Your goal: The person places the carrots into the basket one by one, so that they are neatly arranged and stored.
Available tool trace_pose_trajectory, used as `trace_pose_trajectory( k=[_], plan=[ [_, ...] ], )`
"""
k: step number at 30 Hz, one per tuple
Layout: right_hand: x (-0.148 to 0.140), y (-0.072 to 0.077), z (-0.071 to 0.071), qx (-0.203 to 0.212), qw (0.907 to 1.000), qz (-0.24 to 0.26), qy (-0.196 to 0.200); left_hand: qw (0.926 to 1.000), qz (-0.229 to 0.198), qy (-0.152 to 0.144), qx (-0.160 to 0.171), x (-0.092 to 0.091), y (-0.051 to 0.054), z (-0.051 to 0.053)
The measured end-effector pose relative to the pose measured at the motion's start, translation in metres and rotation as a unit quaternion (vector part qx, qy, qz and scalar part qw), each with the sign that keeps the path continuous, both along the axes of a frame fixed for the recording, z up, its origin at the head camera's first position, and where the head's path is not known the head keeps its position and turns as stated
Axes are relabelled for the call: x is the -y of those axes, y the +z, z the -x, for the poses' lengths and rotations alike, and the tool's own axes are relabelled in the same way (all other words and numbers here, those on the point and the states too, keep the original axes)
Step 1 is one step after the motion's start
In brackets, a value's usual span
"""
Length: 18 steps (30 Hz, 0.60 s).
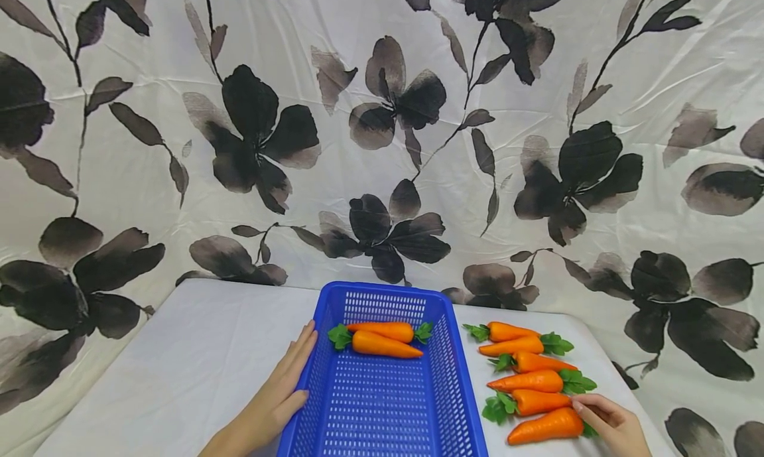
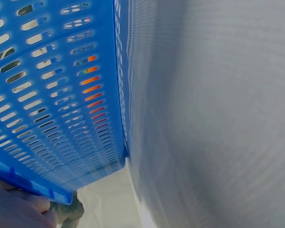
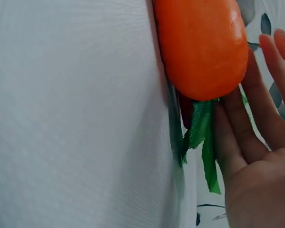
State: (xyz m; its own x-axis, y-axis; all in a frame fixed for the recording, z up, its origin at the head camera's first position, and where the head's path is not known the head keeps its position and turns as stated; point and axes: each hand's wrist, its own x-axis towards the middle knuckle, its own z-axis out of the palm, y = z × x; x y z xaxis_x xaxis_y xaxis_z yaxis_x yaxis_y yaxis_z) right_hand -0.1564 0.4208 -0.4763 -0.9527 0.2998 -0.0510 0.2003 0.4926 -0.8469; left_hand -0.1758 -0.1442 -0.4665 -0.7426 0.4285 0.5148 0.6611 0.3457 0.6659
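Observation:
Along the left rim of the blue basket (image 1: 465,384) lies my left hand (image 1: 277,391), its fingers extended against the outside; the left wrist view shows the basket's slotted wall (image 2: 52,109) and part of that hand (image 2: 18,209). Two orange carrots with green leaves, a front one (image 1: 384,344) and a rear one (image 1: 388,329), lie inside at the far end. Right of the basket, my right hand (image 1: 617,424) has its fingertips at the pointed end of a carrot (image 1: 540,402), above the nearest carrot (image 1: 546,427). In the right wrist view its fingers (image 3: 263,109) extend beside a large carrot end (image 3: 204,47).
Several more carrots (image 1: 531,381) lie in a column on the white table (image 1: 239,324), right of the basket, their leaves pointing alternately left and right. A white cloth with dark flowers (image 1: 334,178) hangs behind the table.

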Motion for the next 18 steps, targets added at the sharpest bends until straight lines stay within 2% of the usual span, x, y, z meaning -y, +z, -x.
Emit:
trace_pose_trajectory(
  k=[4,11,13,18],
  plan=[
    [-0.002,-0.007,-0.001,0.016,0.9999,0.0,0.004,0.9999,-0.008,-0.002,-0.009,-0.001,0.001,0.0],
    [-0.004,-0.018,-0.005,-0.008,0.9986,0.027,0.044,1.0,-0.007,0.0,-0.001,0.0,0.0,-0.002],
    [-0.004,-0.02,-0.006,-0.014,0.9984,0.03,0.047,1.0,-0.004,0.002,-0.005,0.0,0.0,-0.001],
    [-0.004,-0.024,-0.007,-0.046,0.9971,0.026,0.055,0.9998,0.008,0.007,0.014,0.001,0.0,-0.001]
  ],
)
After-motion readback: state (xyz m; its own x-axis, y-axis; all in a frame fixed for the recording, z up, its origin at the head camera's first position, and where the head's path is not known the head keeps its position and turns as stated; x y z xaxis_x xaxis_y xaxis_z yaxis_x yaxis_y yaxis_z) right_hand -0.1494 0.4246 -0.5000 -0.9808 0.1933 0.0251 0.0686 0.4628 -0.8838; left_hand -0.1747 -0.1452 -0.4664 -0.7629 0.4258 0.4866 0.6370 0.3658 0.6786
